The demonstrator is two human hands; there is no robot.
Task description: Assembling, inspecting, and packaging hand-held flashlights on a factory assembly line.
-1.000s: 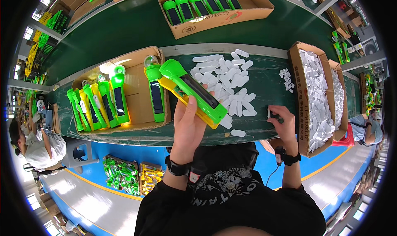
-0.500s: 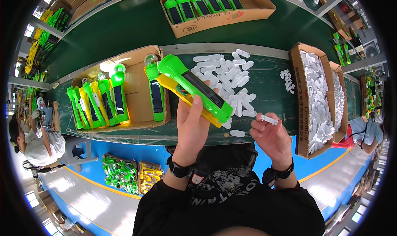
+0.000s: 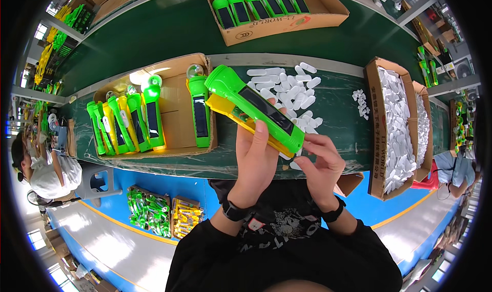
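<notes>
A green and yellow flashlight [image 3: 264, 110] with a dark solar panel is tilted in my left hand [image 3: 254, 161], its head toward the upper left. My left fingers wrap behind it and the thumb presses the near side. The yellow part stands a little apart from the green shell, and some of the inside shows between them. My right hand [image 3: 324, 168] is at the flashlight's tail end, thumb and fingers bent close around it. What those fingertips hold, if anything, is hidden. Beyond the flashlight lie loose white oval plastic pieces [image 3: 292, 95].
On the left, an open carton [image 3: 177, 105] holds several flashlights. Another carton [image 3: 284, 25] of flashlights stands at the back. Cartons of white pieces [image 3: 376, 133] are on the right, with small white parts [image 3: 361, 105] beside them. A person [image 3: 48, 171] sits far left.
My right hand has moved left to the flashlight's tail. The small white part it pinched earlier is out of sight. My left hand and the flashlight have shifted slightly right in the view.
</notes>
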